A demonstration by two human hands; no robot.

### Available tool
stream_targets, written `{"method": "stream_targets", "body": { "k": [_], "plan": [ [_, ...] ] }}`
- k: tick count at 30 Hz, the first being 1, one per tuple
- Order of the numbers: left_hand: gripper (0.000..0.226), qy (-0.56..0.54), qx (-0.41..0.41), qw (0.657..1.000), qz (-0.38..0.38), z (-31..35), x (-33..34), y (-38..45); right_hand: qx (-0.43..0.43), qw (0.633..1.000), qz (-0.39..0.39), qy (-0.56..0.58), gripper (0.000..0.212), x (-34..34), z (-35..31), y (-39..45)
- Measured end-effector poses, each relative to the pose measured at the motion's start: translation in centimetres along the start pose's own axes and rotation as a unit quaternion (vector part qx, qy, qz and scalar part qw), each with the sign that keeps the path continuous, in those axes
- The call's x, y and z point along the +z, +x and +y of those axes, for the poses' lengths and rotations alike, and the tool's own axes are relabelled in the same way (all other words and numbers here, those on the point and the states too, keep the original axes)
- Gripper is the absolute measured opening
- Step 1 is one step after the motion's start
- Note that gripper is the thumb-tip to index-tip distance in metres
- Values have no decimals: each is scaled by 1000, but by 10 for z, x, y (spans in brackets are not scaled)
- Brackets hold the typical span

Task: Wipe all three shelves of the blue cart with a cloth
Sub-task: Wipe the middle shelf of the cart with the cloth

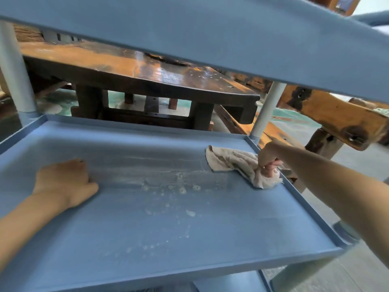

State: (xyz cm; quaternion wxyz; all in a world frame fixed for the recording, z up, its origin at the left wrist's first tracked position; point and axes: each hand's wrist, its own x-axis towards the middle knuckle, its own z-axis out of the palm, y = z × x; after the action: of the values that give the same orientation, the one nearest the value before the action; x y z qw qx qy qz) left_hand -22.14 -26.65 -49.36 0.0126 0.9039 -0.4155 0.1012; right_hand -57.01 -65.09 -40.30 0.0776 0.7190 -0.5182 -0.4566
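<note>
The blue cart's middle shelf (126, 228) fills the lower view, with whitish specks and smears (181, 190) near its centre. A crumpled beige cloth (231, 161) lies on the shelf at its far right corner, and my right hand (268, 159) is shut on the cloth's bunched end by the right rim. My left hand (65, 182) rests knuckles-up on the left part of the shelf, fingers curled, holding nothing. The top shelf (210, 34) runs overhead. A strip of the bottom shelf (231, 281) shows below.
White cart posts stand at the far left (14, 66) and far right (267, 110) corners. Behind the cart is a dark wooden table (147, 74) and rough wooden beams (336, 116) to the right. Grey floor (368, 260) lies at the lower right.
</note>
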Motion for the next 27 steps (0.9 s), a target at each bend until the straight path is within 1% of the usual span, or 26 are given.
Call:
{"method": "stream_targets", "body": {
  "k": [1, 2, 3, 4, 5, 6, 7, 8, 9, 10, 11, 12, 13, 14, 15, 16, 17, 18, 20, 21, 22, 23, 24, 25, 26, 27],
  "plan": [
    [33, -6, 4, 1000, -1, -4, 1, 0, 6, 997, -61, 45, 36, 1, 1, -5],
    [32, -6, 3, 1000, -5, -8, 0, -2, 5, 992, -100, 79, 39, 3, 3, -10],
    [30, -14, 10, 1000, -13, -10, 1, -3, 0, 987, -110, 114, 39, 3, 6, -10],
    [29, -21, 13, 999, -26, -11, -3, -6, -2, 986, -91, 141, 36, 2, 5, -16],
    [28, -30, 17, 999, -36, -12, -3, -6, -23, 987, -23, 159, 31, 2, 5, -15],
    [28, -45, 17, 998, -35, -13, -5, -8, -39, 981, 98, 161, 26, 3, 3, -13],
    [29, -55, 16, 998, -40, -18, -6, -9, -61, 955, 240, 162, 21, 7, -5, -6],
    [32, -62, 25, 997, -43, -18, -8, -11, -93, 912, 354, 183, 23, 20, -12, 1],
    [35, -64, 36, 996, -39, -21, -8, -13, -142, 873, 415, 213, 36, 36, -25, 7],
    [39, -66, 45, 996, -40, -24, -7, -15, -205, 840, 429, 260, 50, 54, -37, 12],
    [43, -72, 50, 995, -40, -27, -4, -16, -257, 812, 413, 322, 56, 66, -46, 17],
    [46, -79, 50, 995, -47, -31, -2, -18, -278, 789, 380, 395, 51, 73, -53, 19],
    [50, -92, 50, 993, -51, -35, 1, -19, -277, 777, 355, 440, 39, 75, -58, 22],
    [52, -106, 46, 992, -56, -38, 3, -22, -262, 777, 349, 455, 34, 74, -62, 20],
    [53, -119, 45, 990, -58, -40, 5, -22, -251, 779, 352, 454, 44, 70, -65, 19],
    [53, -127, 50, 989, -64, -41, 4, -23, -225, 787, 365, 444, 57, 68, -71, 18],
    [54, -134, 62, 987, -70, -41, 4, -22, -196, 791, 374, 442, 64, 68, -75, 16],
    [54, -138, 69, 984, -84, -44, 2, -23, -169, 791, 389, 441, 66, 67, -83, 11],
    [54, -125, 67, 985, -102, -56, -2, -23, -123, 794, 404, 438, 62, 64, -98, -8],
    [53, -97, 45, 991, -75, -68, -5, -21, -105, 798, 399, 439, 60, 62, -105, -18],
    [53, -57, 2, 998, -34, -88, -6, -23, -93, 806, 390, 434, 57, 56, -117, -27],
    [53, -21, -44, 999, -3, -104, -9, -22, -71, 821, 372, 427, 55, 55, -123, -39],
    [55, -18, -93, 995, 13, -120, -8, -24, -56, 840, 353, 408, 53, 51, -130, -51],
    [57, -38, -131, 991, 11, -134, -7, -25, -49, 852, 337, 398, 52, 48, -136, -61],
    [61, -77, -155, 985, -11, -148, -2, -29, -46, 858, 331, 390, 53, 43, -146, -69],
    [66, -119, -154, 980, -42, -155, 2, -27, -39, 856, 332, 394, 53, 38, -152, -78]
  ]
}}
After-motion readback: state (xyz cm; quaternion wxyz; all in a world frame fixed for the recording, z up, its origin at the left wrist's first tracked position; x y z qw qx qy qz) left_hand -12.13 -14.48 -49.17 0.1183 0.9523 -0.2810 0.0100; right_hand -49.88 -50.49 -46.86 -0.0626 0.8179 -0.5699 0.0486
